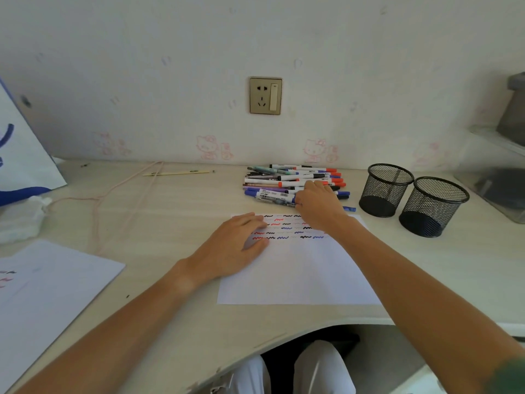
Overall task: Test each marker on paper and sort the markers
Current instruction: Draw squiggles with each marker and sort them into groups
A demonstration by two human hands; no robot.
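Head view puts my left hand [240, 245] flat with straight fingers on the test paper [298, 268], pinning it to the tabletop [159, 223]. My right hand [315, 203] reaches into the marker pile [287, 180] at the far edge of the sheet, fingers curled over a white-barrelled marker [274, 197]; whether they actually clamp it I cannot tell. Both mesh cups [385, 189] at the right look empty, though rows of squiggles [284, 228] already cross the sheet's far part. I judge this the picking step; next comes lifting one marker clear, uncapping it, and scribbling on bare paper.
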